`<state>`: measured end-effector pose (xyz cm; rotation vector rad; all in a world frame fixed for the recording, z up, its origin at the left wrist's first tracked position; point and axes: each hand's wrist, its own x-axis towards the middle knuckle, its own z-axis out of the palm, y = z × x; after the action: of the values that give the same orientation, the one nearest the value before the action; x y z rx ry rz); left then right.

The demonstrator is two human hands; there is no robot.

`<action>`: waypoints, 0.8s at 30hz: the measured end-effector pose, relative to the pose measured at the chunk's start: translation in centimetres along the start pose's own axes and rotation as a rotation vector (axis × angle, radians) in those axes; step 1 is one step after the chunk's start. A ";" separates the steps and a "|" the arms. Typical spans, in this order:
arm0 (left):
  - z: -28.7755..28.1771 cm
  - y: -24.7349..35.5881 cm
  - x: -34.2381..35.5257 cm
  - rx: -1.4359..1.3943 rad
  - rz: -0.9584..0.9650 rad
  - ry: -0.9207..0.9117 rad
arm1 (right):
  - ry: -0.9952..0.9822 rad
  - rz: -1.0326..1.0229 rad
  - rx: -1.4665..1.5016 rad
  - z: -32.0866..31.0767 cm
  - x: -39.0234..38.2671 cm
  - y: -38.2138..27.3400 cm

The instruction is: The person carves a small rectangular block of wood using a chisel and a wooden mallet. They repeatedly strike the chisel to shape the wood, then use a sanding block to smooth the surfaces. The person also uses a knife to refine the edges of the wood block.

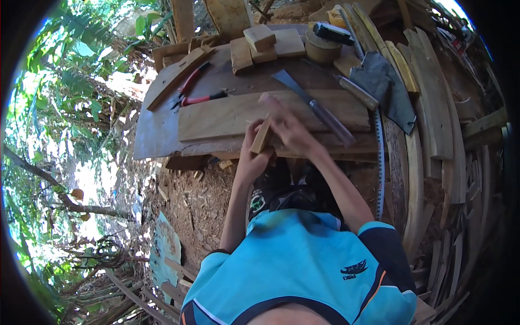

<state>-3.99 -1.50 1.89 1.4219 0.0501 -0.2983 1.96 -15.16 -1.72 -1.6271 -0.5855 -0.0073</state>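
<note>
My left hand (253,151) is closed around a small wooden block (261,136), held tilted above the near edge of the bench. Over the upper end of that block is my right hand (290,130), smeared by motion, so its fingers cannot be made out clearly. Beyond both hands a wide wooden plank (216,118) lies across the bench. A broad-bladed chisel (319,108) with a wooden handle rests slantwise on the plank, just right of my right hand. Red-handled pliers (189,93) lie toward the left.
Several cut wood blocks (260,39) sit at the back of the bench (154,130). A second wooden-handled tool (357,92) touches a grey cloth (382,84). On the right, a measuring tape (380,168) runs beside long timber strips (433,108). Wood shavings (195,206) cover the ground.
</note>
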 end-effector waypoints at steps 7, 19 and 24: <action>-0.3 -0.8 -0.1 -0.172 -0.001 0.094 | -0.117 -0.082 -0.245 1.0 0.7 -2.2; -1.9 0.7 -3.1 -0.610 0.127 0.019 | 0.242 0.202 -0.233 -1.7 2.2 -4.9; -5.2 0.3 0.1 -0.123 0.330 0.011 | 0.773 0.044 -0.574 -7.4 2.8 -5.1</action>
<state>-3.09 3.58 1.34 1.2850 -0.1537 -0.0147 4.92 -20.91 5.12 -2.0010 0.0713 -0.7990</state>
